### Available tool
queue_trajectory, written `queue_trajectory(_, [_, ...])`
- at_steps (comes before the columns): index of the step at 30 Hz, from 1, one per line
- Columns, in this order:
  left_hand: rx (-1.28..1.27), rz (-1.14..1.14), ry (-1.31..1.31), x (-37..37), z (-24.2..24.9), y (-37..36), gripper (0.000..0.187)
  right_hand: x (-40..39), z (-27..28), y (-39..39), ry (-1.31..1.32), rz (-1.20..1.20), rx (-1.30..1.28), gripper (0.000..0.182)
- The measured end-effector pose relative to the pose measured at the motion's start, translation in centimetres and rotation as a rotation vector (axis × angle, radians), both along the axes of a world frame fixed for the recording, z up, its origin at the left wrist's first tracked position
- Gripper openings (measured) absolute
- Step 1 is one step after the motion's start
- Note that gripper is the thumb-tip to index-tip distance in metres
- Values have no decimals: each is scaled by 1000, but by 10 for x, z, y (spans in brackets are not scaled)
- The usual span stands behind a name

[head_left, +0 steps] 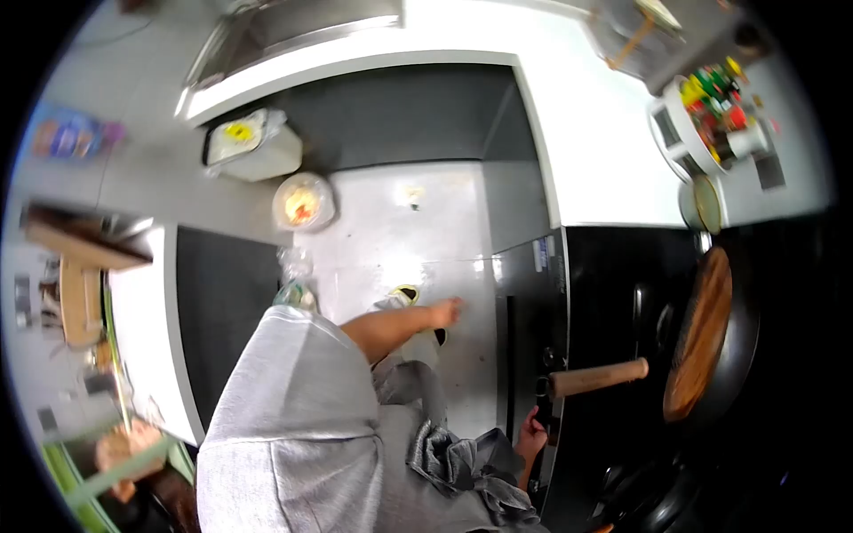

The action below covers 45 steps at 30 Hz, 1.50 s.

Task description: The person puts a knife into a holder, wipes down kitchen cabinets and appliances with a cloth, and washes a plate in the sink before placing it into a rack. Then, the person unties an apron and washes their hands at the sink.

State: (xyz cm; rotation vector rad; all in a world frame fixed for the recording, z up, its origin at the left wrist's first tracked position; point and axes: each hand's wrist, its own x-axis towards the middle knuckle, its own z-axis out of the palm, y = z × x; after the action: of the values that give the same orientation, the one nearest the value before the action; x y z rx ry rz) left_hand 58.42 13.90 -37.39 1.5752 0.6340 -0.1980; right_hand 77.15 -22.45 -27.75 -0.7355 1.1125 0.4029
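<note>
My left hand (444,313) hangs over the floor in front of my body, slightly blurred. Its fingers are loosely bent, and I see nothing in them. At the lower right, my right hand (532,435) is at the front panel of the black stove, its fingers closed around what looks like a stove knob, mostly hidden. Just above that hand, a wooden handle (600,379) juts out over the stove's front edge. A dark wok (745,333) sits on the stove, partly covered by a brown wooden lid (700,338).
A white countertop (613,151) holds a round condiment rack (680,129) with several bottles. On the floor stand a pale bin (275,155) and a tub of food scraps (304,204). Another counter (142,320) runs along the left, with a person's hand (129,444) beyond it.
</note>
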Motion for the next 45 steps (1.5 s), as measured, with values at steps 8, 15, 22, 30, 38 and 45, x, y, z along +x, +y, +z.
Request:
queue_trajectory(8, [374, 607, 1072, -320, 68, -1, 33, 71, -162, -96, 140, 402, 436, 38])
queue_trajectory(15, [508, 636, 1339, -393, 134, -81, 39, 39, -102, 57, 109, 1116, -217, 36])
queue_trajectory(22, [346, 893, 933, -472, 171, -109, 35, -37, -52, 188, -296, 1948, -455, 44])
queue_trajectory(30, [360, 698, 676, -550, 251, -203, 50, -262, 70, 285, -1159, 2659, -311, 41])
queue_trajectory(38, [-438, 1339, 464, -547, 291, -341, 48, -512, 172, 281, -1366, 3431, 576, 51])
queue_trajectory(45, [-1527, 1810, 0, -509, 301, -380, 58, -602, 171, 257, -1228, 3662, 1255, 60])
